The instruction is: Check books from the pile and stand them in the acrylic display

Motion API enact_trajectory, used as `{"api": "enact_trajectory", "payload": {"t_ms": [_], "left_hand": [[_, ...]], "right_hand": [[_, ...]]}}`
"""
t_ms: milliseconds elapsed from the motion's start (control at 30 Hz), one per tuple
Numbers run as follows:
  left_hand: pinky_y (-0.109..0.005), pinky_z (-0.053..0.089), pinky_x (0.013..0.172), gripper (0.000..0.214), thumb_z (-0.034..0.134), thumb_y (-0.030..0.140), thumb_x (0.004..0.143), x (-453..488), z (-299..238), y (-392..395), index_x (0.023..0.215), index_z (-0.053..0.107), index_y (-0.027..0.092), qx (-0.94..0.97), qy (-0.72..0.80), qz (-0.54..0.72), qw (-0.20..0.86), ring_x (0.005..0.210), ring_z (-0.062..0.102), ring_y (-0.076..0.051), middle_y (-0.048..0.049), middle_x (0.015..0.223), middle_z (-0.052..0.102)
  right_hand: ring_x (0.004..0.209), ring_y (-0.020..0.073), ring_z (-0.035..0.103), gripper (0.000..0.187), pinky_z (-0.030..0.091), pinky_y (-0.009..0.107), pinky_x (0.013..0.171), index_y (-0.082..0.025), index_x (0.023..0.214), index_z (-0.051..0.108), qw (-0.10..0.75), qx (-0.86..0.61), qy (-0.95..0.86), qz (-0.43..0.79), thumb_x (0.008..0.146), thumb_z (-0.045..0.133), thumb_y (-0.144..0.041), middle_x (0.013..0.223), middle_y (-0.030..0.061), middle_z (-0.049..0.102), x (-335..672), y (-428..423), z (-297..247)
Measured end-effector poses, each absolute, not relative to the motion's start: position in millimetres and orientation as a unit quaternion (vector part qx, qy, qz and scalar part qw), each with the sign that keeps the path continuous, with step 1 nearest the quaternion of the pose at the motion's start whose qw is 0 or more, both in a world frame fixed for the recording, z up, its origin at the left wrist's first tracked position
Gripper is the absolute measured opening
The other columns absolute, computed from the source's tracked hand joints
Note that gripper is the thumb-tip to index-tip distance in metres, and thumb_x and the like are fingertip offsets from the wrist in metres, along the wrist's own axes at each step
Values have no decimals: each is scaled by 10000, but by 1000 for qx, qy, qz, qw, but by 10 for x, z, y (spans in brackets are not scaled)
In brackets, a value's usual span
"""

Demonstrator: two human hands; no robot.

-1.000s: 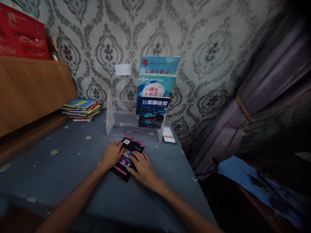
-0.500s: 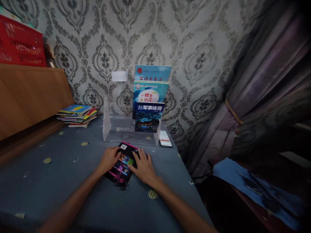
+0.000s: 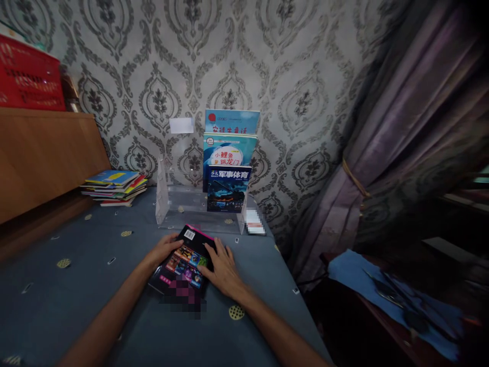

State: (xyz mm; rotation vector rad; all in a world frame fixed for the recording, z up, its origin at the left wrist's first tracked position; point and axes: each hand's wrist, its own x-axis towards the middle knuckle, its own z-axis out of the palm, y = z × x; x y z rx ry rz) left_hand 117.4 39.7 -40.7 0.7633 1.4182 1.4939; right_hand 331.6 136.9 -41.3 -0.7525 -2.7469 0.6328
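Observation:
A black book (image 3: 179, 265) with a pink spine, a white barcode and rows of small coloured pictures is between my hands above the table; part of its lower end is pixelated. My left hand (image 3: 165, 251) grips its left edge, thumb on the cover and the other fingers mostly hidden. At its right side my right hand (image 3: 221, 267) holds the edge, with thumb and forefinger on the cover. Behind them stands a clear tiered display rack (image 3: 191, 216). In the rack's right half, a dark blue book (image 3: 228, 191), a light blue book (image 3: 229, 148) and another blue book (image 3: 233, 118) stand upright, one behind another.
A stack of thin books (image 3: 114, 183) lies at the table's back left, beside a wooden cabinet (image 3: 49, 153) with a red basket (image 3: 30, 76) on top. A pixelated white item (image 3: 255, 222) lies right of the rack. A purple curtain (image 3: 344, 204) hangs on the right.
The book looks larger and tilted, its near end shifted toward me and left. My left hand has slid outward to its edge, uncovering more pictures. The view has turned slightly right.

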Motion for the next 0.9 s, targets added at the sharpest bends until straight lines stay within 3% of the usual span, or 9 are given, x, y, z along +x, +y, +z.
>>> {"api": "enact_trajectory", "payload": {"t_ms": [133,200,300,367,467,533,600,800,900], "left_hand": [[-302,555,697,496,885,441,629,1267,-254,343,965,659,156,303,538,638,460,676,719,-191,-45,810,762],[-305,564,701,504,887,430,638,1312,-199,337,990,645,163,288,530,658,451,685,728,-194,-45,832,768],[-312,571,703,510,876,410,659,1381,-150,347,1038,632,173,270,521,681,438,704,740,-205,-46,866,775],[-319,575,731,521,870,395,670,1421,-132,356,1074,623,177,268,509,694,434,741,747,-213,-45,897,778],[-327,576,772,525,870,382,671,1461,-119,371,1085,621,177,266,494,707,431,778,751,-217,-42,918,781],[-326,573,793,517,867,381,672,1477,-114,387,1084,634,174,267,487,712,430,799,751,-217,-45,933,782],[-322,568,799,519,868,382,669,1491,-103,411,1090,650,172,271,482,714,429,827,750,-222,-54,964,783],[-342,550,848,526,840,391,679,1546,-10,531,1134,684,179,295,460,730,411,964,728,-254,-68,1067,774],[-368,542,877,490,827,368,668,1559,21,596,1101,705,172,330,444,732,398,986,718,-268,-70,1057,775]], "right_hand": [[1522,352,252,791,264,552,1206,-137,1542,368,193,-285,-891,295,880,645,-470,1642,224,244,3319,1445,-537],[1445,335,411,847,349,537,1166,-153,1556,310,253,-279,-846,379,846,675,-435,1577,214,392,3304,1498,-602],[1146,296,674,892,504,498,1017,-160,1548,262,306,-233,-745,545,824,689,-458,1267,164,688,3266,1565,-666],[942,274,735,830,560,462,898,-177,1468,383,306,-204,-677,638,795,713,-532,1036,97,763,3247,1588,-670],[755,223,723,622,571,365,745,-185,1177,619,285,-172,-615,715,739,751,-606,851,36,755,3249,1601,-618],[643,176,673,552,530,291,626,-170,1043,672,279,-168,-607,725,728,761,-615,769,17,726,3270,1610,-552],[590,153,628,533,488,256,564,-166,1025,690,296,-168,-616,710,736,761,-608,706,1,694,3297,1623,-474],[807,208,679,375,539,324,753,-189,1038,687,408,-143,-687,585,862,642,-517,885,39,729,3393,1647,-275],[777,191,648,286,504,286,704,-186,941,670,438,-170,-736,487,915,566,-451,844,30,703,3453,1662,-243]]}}
